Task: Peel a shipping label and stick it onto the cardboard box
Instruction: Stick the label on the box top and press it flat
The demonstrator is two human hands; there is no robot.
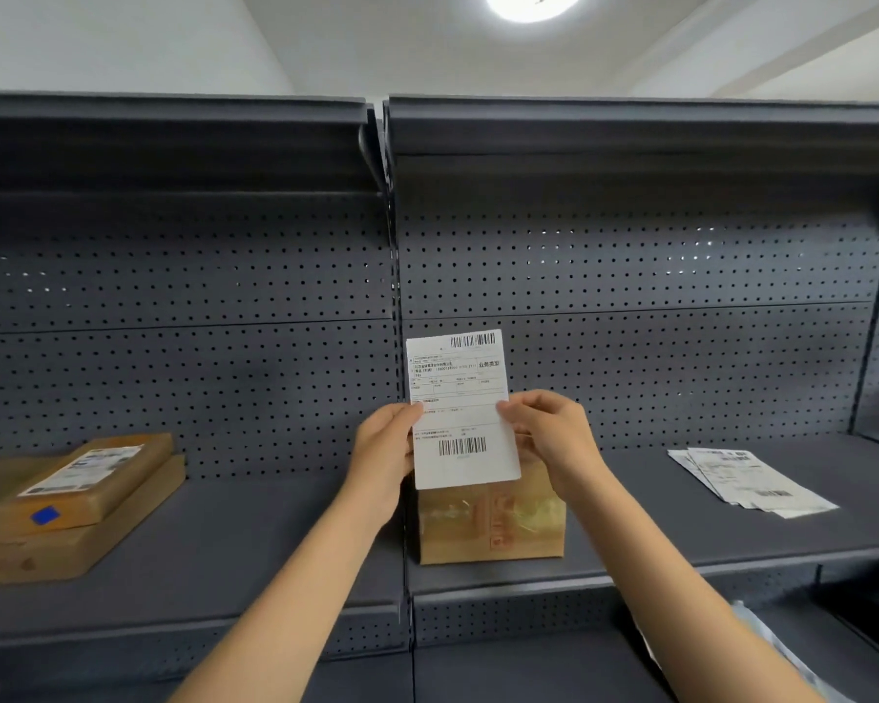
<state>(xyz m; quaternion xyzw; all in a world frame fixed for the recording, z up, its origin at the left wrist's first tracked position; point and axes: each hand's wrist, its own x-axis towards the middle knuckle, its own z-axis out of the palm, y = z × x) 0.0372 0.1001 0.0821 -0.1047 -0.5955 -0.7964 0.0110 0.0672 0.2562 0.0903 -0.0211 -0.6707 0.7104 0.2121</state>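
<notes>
A white shipping label (460, 398) with barcodes at top and bottom is held upright in front of me. My left hand (384, 454) pinches its left edge, and my right hand (549, 438) pinches its right edge. Directly behind and below the label, a brown cardboard box (493, 527) with red print stands on the dark shelf (275, 540). The label hides the box's upper part. Whether the label's backing is on cannot be told.
Two flat cardboard boxes (72, 499) are stacked at the left of the shelf, the top one bearing a label and blue tape. A pile of loose labels (747, 482) lies at the right. A perforated grey back panel (630, 296) rises behind, with another shelf overhead.
</notes>
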